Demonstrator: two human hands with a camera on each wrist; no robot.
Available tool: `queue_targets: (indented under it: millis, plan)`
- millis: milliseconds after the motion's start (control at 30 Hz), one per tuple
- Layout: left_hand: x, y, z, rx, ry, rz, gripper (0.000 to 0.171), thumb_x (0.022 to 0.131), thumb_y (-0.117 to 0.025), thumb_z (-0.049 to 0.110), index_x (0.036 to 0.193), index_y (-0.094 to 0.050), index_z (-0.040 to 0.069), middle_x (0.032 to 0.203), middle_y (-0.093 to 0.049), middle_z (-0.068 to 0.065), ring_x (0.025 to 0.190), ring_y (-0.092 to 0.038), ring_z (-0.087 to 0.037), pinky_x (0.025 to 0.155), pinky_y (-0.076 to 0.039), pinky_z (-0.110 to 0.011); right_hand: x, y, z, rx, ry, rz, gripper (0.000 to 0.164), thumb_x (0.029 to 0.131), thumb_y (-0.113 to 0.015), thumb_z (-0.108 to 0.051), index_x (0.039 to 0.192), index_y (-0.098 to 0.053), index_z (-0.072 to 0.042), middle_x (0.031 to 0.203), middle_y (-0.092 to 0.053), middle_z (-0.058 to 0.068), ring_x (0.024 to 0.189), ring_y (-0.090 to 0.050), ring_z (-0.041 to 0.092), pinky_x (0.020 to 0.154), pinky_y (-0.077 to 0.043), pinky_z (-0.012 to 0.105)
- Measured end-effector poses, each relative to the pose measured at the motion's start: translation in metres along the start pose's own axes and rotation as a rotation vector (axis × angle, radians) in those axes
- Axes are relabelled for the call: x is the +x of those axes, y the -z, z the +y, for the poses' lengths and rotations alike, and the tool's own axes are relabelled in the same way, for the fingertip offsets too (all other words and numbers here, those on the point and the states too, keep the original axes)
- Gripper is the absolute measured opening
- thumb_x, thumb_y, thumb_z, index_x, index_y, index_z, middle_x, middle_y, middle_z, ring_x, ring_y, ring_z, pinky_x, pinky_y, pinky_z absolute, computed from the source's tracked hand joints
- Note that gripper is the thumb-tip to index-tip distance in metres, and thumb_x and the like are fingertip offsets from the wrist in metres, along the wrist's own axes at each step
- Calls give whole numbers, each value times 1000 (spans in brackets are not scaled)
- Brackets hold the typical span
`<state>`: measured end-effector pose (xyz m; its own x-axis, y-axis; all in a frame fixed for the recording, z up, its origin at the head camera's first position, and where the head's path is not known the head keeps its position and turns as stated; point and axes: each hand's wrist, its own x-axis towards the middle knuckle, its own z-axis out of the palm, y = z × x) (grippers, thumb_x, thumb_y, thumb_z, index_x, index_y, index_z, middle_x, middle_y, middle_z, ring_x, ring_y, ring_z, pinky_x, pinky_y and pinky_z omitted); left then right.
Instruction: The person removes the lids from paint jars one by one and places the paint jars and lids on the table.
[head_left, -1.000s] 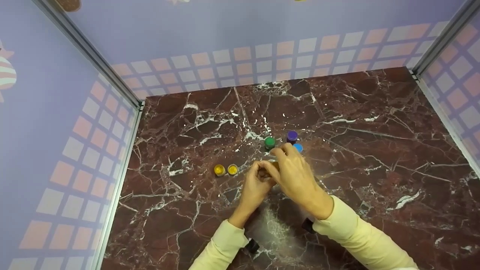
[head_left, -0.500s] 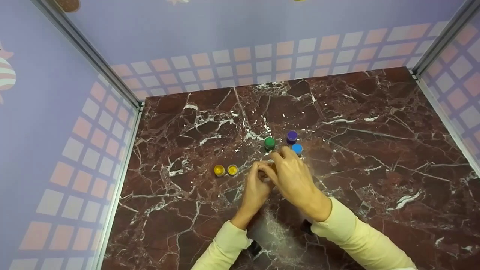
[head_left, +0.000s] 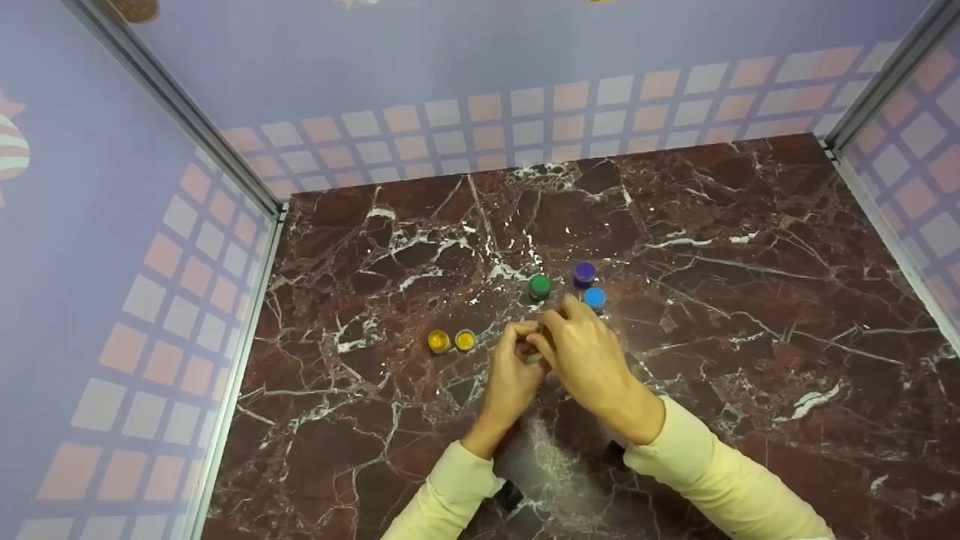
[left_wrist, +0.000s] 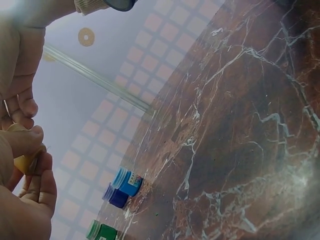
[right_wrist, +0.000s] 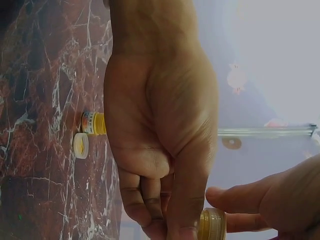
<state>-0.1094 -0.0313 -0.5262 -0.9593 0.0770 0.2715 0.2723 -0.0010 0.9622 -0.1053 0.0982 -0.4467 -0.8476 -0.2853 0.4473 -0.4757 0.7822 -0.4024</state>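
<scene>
My left hand (head_left: 514, 379) and right hand (head_left: 592, 367) meet over the middle of the table around a small ochre-yellow paint jar (right_wrist: 212, 227). In the left wrist view, the left thumb and fingers pinch the jar (left_wrist: 25, 164), with right fingertips close above. The right thumb and fingers grip it from the other side, hiding much of it. To the left stands an uncapped yellow paint jar (head_left: 439, 340) beside its lid (head_left: 465, 340), smeared yellow inside. Just beyond the hands are capped green (head_left: 539, 286), purple (head_left: 584, 274) and blue (head_left: 594, 298) paint jars.
The table (head_left: 360, 435) has a dark red marbled top with white veins. Lilac walls with pink and white squares (head_left: 487, 105) rise at the back (head_left: 450, 45), left and right. Dark camera mounts (head_left: 508, 495) sit below the sleeves.
The right hand has shifted slightly toward the person, leaving the blue jar more visible. Its fingers have moved a little at the held jar. The other jars stay put.
</scene>
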Motion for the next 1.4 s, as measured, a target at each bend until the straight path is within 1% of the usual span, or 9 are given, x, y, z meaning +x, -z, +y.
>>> queue_targets:
  millis: [267, 400, 500, 600, 733, 967, 1133, 1267, 1400]
  plan:
    - [1, 7, 0, -88, 53, -80, 35, 81, -68, -14, 115, -59, -10, 117, -64, -20, 99, -65, -18, 88, -58, -30, 1, 5, 5, 73, 61, -70, 19, 85, -83, -4, 97, -71, 4, 91, -57, 12, 83, -58, 28, 70, -60, 39]
    - [1, 10, 1, -78, 80, -121, 33, 84, -69, -13, 116, -60, -10, 117, -65, -19, 99, -66, -18, 89, -58, -31, 0, 9, 6, 77, 68, -108, 16, 84, -83, -4, 95, -72, 1, 89, -53, 9, 81, -56, 25, 65, -59, 36]
    - [2, 13, 3, -68, 90, -145, 34, 85, -70, -12, 116, -60, -11, 115, -65, -18, 98, -66, -17, 89, -58, -31, 0, 12, 7, 83, 73, -139, 15, 85, -83, -3, 97, -75, -1, 88, -50, 7, 80, -54, 23, 62, -57, 34]
    - [2, 16, 4, -69, 95, -166, 33, 85, -72, -11, 116, -60, -11, 114, -65, -18, 98, -66, -18, 90, -59, -31, 0, 14, 8, 98, 84, -168, 18, 84, -83, -1, 100, -76, -1, 89, -52, 6, 82, -55, 22, 65, -57, 31]
    - [3, 20, 3, -79, 90, -213, 32, 87, -71, -11, 117, -61, -12, 115, -66, -19, 100, -67, -20, 92, -59, -33, -1, 15, 10, 120, 113, -178, 21, 81, -84, 0, 100, -77, -2, 94, -59, 7, 85, -60, 23, 71, -59, 31]
    - [5, 31, 0, -70, 111, -313, 35, 90, -70, -11, 124, -62, -11, 118, -67, -20, 103, -67, -19, 93, -58, -34, -1, 16, 16, 158, 250, -224, 19, 83, -83, 0, 100, -77, -2, 98, -63, 7, 91, -61, 22, 78, -59, 31]
    - [6, 39, 1, -45, 123, -387, 36, 92, -71, -8, 126, -62, -11, 119, -67, -22, 104, -66, -19, 94, -58, -35, -1, 19, 21, 180, 346, -275, 18, 86, -81, -3, 103, -77, -4, 107, -66, 8, 98, -62, 22, 86, -59, 32]
    - [7, 44, 2, -8, 115, -443, 37, 91, -72, -6, 127, -63, -10, 120, -67, -21, 106, -66, -19, 96, -57, -36, -1, 20, 25, 194, 397, -301, 16, 88, -80, -6, 104, -77, -5, 112, -66, 8, 103, -62, 22, 90, -58, 34]
    - [9, 49, 4, 44, 83, -506, 36, 93, -72, -1, 127, -65, -6, 123, -68, -16, 108, -66, -20, 98, -56, -37, 0, 22, 28, 221, 438, -319, 12, 90, -79, -8, 101, -77, -6, 112, -67, 6, 103, -61, 20, 90, -57, 35]
